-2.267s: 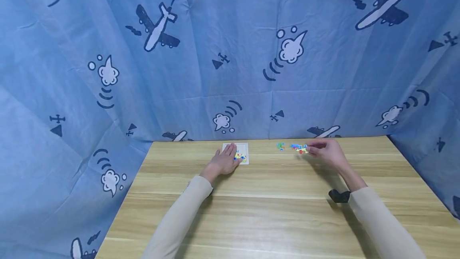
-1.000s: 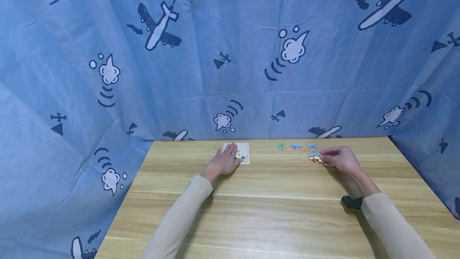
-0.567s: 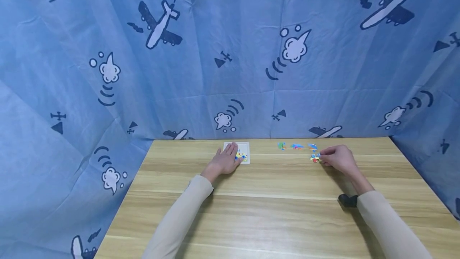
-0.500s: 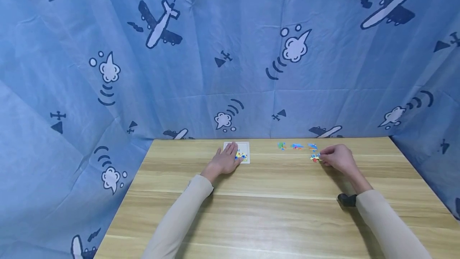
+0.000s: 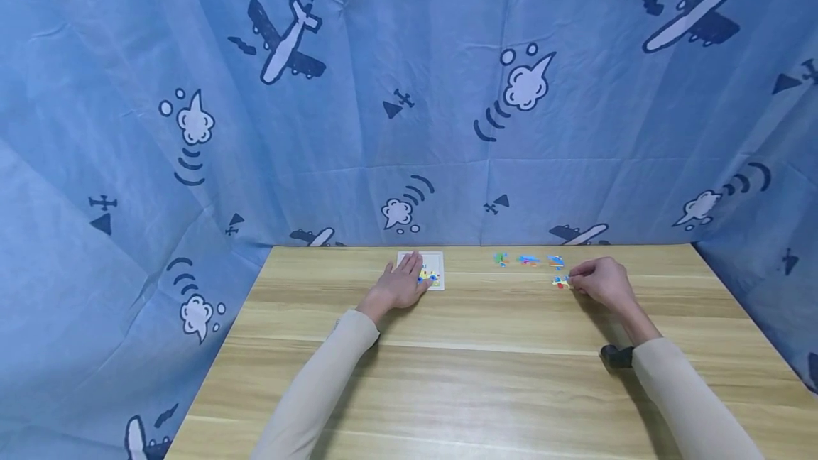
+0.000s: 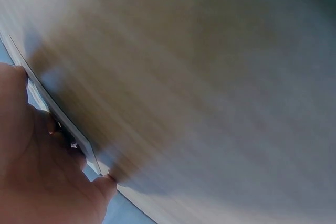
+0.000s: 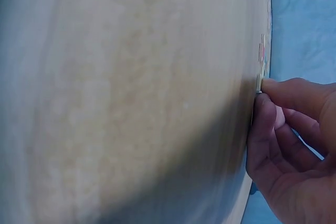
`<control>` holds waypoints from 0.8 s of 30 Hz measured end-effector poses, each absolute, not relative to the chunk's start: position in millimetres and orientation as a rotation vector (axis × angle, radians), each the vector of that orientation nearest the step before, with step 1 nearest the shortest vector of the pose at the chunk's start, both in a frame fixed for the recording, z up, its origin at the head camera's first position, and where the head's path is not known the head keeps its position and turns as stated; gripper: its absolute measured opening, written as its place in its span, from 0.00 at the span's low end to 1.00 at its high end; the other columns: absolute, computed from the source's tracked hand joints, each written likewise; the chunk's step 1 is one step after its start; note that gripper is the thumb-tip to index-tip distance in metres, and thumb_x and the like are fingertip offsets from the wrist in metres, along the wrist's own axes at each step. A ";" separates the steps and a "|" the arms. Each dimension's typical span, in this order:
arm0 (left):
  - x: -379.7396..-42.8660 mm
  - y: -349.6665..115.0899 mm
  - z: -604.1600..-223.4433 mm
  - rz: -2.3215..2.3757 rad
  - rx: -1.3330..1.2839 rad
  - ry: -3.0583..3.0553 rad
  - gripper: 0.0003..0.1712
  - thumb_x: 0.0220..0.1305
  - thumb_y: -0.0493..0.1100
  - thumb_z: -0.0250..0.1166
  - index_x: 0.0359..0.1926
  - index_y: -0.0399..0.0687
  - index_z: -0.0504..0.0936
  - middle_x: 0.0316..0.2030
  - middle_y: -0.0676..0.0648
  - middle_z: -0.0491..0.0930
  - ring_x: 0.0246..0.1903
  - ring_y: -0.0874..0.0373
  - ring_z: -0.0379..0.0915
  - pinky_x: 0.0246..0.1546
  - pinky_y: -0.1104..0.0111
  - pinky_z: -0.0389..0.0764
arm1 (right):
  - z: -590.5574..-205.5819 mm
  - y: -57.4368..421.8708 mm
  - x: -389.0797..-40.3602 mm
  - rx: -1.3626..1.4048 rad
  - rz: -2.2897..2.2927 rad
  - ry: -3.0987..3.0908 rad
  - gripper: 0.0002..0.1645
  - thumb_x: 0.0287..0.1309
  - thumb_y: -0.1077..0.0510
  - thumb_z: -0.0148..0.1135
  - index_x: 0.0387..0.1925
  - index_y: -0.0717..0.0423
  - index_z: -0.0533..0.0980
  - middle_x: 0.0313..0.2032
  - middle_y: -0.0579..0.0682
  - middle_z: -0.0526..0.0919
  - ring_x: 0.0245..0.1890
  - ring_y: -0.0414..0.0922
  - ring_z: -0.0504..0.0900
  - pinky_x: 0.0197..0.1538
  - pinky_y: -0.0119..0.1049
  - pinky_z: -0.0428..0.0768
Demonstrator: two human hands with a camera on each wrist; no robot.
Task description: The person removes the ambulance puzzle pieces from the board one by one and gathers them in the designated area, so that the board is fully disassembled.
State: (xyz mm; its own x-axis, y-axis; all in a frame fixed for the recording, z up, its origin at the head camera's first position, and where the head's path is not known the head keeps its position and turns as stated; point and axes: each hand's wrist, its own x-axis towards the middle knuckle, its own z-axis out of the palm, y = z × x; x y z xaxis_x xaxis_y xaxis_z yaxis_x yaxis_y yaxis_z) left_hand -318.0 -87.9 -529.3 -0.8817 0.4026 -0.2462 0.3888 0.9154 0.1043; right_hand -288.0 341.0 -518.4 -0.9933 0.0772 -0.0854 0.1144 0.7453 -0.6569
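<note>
My left hand [image 5: 400, 285] lies flat with spread fingers over a square white puzzle tray [image 5: 438, 261] at the back of the table. Yellow and blue puzzle pieces [image 5: 434, 280] show in the tray beside the thumb; the hand covers its left part. In the left wrist view, fingers rest along the edge of the tray [image 6: 68, 124]. My right hand [image 5: 603, 282] pinches the right end of a yellow, red and blue jigsaw piece [image 5: 560, 282] low at the tabletop. The right wrist view shows thumb and forefinger meeting at this piece [image 7: 259, 82].
Behind the pinched piece, a row of loose jigsaw pieces lies near the back edge: a green one [image 5: 501, 259], a blue and red one [image 5: 528, 260] and a blue and orange one [image 5: 556, 261]. A blue airplane-print curtain [image 5: 447, 126] hangs right behind the wooden table [image 5: 486, 375].
From the row of loose pieces, my right hand has moved the yellow and red jigsaw piece right and nearer me. It has hardly moved in the last second. The left hand stays on the tray.
</note>
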 end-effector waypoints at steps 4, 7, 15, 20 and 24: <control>-319.0 -88.0 -530.7 0.070 0.588 2.806 0.42 0.85 0.63 0.34 0.85 0.43 0.41 0.87 0.45 0.38 0.86 0.52 0.35 0.86 0.48 0.48 | -519.4 340.5 -287.5 0.182 -1.093 2.883 0.19 0.63 0.59 0.69 0.49 0.70 0.85 0.32 0.53 0.92 0.30 0.40 0.84 0.33 0.32 0.80; -319.5 -88.0 -531.3 0.073 0.585 2.806 0.43 0.85 0.63 0.34 0.86 0.44 0.41 0.87 0.45 0.38 0.86 0.52 0.35 0.86 0.48 0.47 | -520.3 340.0 -287.5 0.214 -1.095 2.880 0.19 0.63 0.58 0.69 0.49 0.70 0.85 0.33 0.55 0.92 0.30 0.40 0.84 0.33 0.32 0.80; -319.7 -87.7 -531.3 0.093 0.583 2.815 0.43 0.84 0.64 0.34 0.85 0.44 0.42 0.86 0.45 0.39 0.86 0.51 0.36 0.86 0.47 0.49 | -521.9 338.5 -287.9 0.262 -1.097 2.888 0.20 0.63 0.57 0.70 0.50 0.70 0.85 0.35 0.57 0.91 0.29 0.40 0.83 0.32 0.32 0.81; -318.6 -86.8 -528.9 0.123 0.578 2.817 0.43 0.84 0.63 0.36 0.85 0.43 0.43 0.86 0.45 0.40 0.86 0.51 0.37 0.86 0.47 0.49 | -520.5 340.0 -286.9 0.229 -1.135 2.893 0.21 0.63 0.57 0.69 0.50 0.70 0.84 0.36 0.58 0.91 0.31 0.42 0.84 0.33 0.32 0.81; -317.6 -85.9 -527.0 0.128 0.567 2.821 0.42 0.84 0.63 0.37 0.85 0.43 0.44 0.86 0.45 0.41 0.86 0.51 0.38 0.86 0.47 0.49 | -517.0 337.1 -287.3 0.206 -1.162 2.911 0.20 0.65 0.57 0.68 0.51 0.69 0.84 0.39 0.61 0.91 0.35 0.46 0.85 0.33 0.32 0.82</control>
